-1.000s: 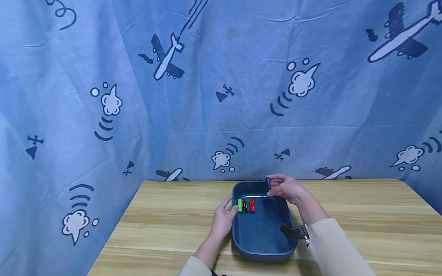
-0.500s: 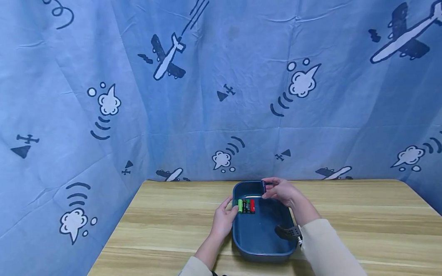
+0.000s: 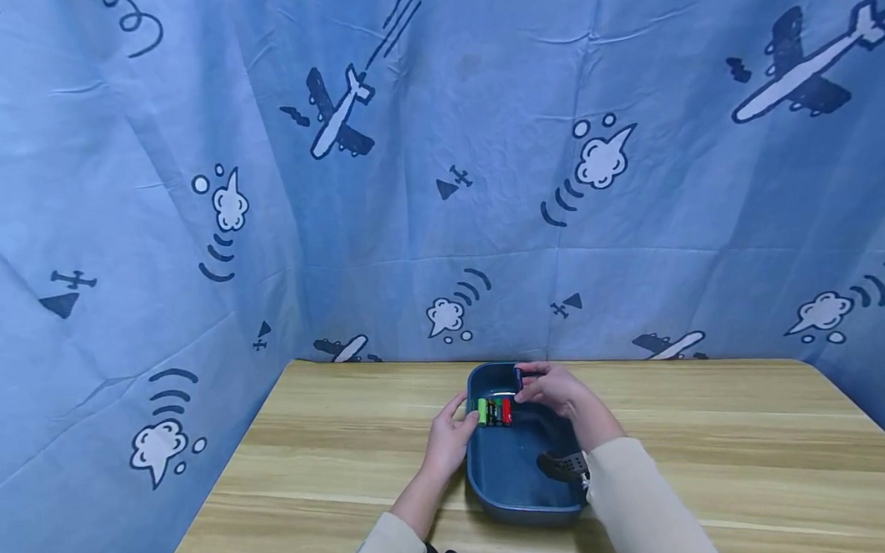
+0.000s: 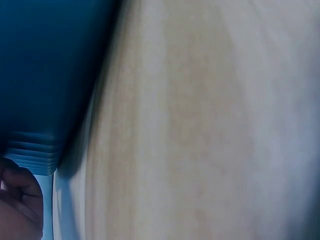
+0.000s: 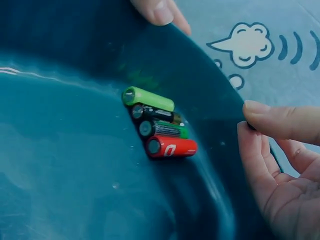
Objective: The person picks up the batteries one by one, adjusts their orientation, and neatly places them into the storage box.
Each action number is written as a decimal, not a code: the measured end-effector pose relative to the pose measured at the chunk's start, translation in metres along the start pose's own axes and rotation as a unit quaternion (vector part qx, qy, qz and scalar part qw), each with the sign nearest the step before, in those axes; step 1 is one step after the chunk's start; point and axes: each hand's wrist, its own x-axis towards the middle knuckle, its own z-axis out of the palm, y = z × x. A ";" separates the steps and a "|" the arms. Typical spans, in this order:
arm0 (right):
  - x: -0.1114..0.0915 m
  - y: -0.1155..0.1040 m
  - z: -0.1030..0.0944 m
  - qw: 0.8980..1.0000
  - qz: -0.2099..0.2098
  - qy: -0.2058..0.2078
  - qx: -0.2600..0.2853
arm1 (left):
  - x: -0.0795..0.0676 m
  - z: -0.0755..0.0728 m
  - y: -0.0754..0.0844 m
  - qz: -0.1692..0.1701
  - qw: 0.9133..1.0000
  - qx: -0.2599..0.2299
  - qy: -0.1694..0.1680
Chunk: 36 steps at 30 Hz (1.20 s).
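A dark blue rectangular plastic bin [image 3: 526, 513] stands on the table. My left hand [image 3: 447, 436] grips its left wall, thumb over the rim and fingers outside. In the right wrist view that thumb [image 5: 161, 14] shows at the rim. My right hand [image 3: 561, 390] pinches a dark battery [image 3: 519, 378] upright between thumb and fingers, over the far part of the bin. Most of this battery is hidden in the right wrist view. On the bin's floor several batteries lie side by side: light green [image 5: 150, 99], black [image 5: 156, 113], black-and-green [image 5: 162, 129] and red [image 5: 172, 147].
The bin rests on a wood-grain table [image 3: 331, 449], near its back edge. Behind and to the left hangs a blue curtain [image 3: 513, 181] with airplane prints. A black wrist strap [image 3: 561, 466] on the right arm hangs over the bin.
My right hand has moved left across the far end of the bin with the dark battery, closer to the row. My left hand stays at the left wall, and the batteries lie as before.
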 end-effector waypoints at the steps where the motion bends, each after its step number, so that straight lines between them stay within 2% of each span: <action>1: 0.001 0.001 0.000 1.000 0.003 0.001 0.001 | 0.001 0.001 0.000 0.002 1.000 0.002 0.002; 8: 0.010 0.007 -0.001 1.000 0.023 0.008 -0.015 | 0.005 0.005 0.001 0.003 1.000 0.001 0.010; 17: 0.019 0.011 -0.002 0.995 0.035 0.009 -0.090 | 0.011 0.009 0.001 0.004 1.000 0.003 0.019; 25: 0.023 0.015 -0.003 0.979 0.039 0.014 -0.200 | 0.014 0.013 0.001 -0.010 1.000 0.002 0.024; 36: 0.027 0.016 -0.001 0.963 0.052 0.021 -0.263 | 0.017 0.015 0.001 -0.008 1.000 0.003 0.030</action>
